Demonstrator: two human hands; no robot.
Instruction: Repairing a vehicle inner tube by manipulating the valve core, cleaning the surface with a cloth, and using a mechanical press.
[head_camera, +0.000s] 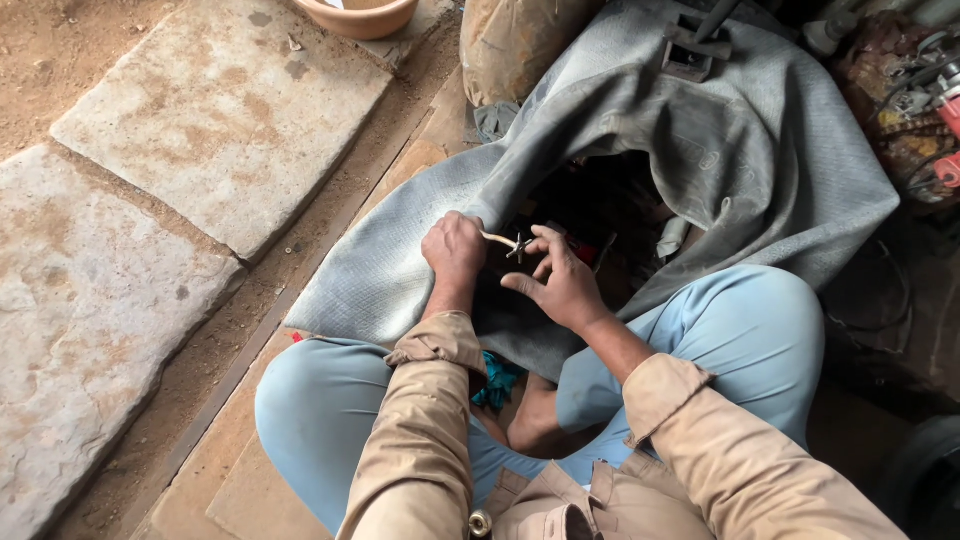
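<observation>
Head view shows you seated cross-legged at the lower centre of the frame, with a grey rubber sheet (700, 150) draped ahead of your knees. Your left hand (453, 250) is closed in a fist around the pale handle of a small tool (508, 241), whose dark metal tip points right. Your right hand (560, 285) sits just beside that tip, fingers spread and loosely curled, fingertips touching or nearly touching it; a firm grip cannot be confirmed. Judged from this, the work is at an early or middle stage: the tool is held, but no finished result shows on the sheet. Open room lies at the left over the stone slabs (200, 120). Upper right is crowded with dark clutter and red parts (950, 120). A clay bowl (358, 15) sits at the top edge.
</observation>
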